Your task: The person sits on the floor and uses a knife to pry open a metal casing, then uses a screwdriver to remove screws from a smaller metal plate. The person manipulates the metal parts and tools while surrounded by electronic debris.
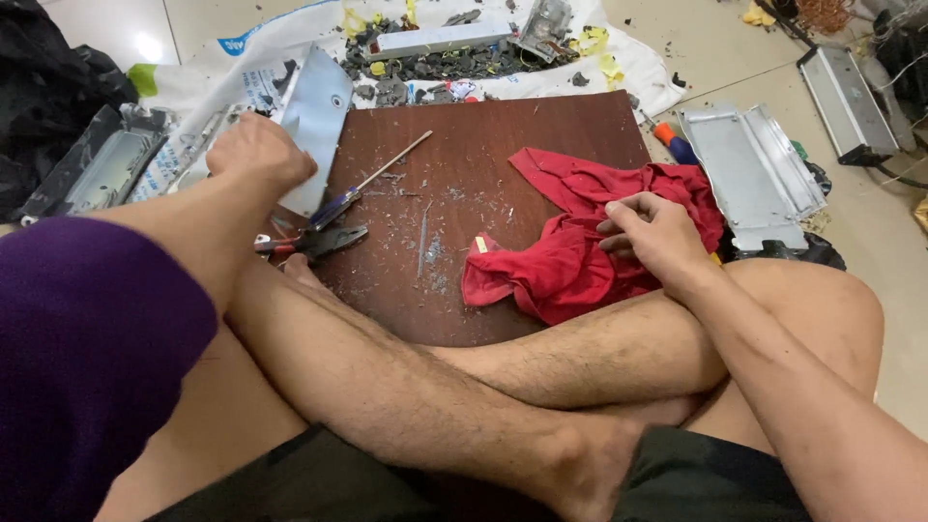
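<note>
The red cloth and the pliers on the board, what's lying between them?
In the head view, between the red cloth and the pliers the brown board is bare apart from grey chips and dust; the screwdriver lies above that stretch.

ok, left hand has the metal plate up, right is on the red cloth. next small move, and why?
Probably lay the metal plate flat on the brown board. The left hand holds it tilted at the board's left edge, while the right hand only rests on the red cloth. The screwdriver and pliers lie just beside the plate, within easy reach once it is down.
</note>
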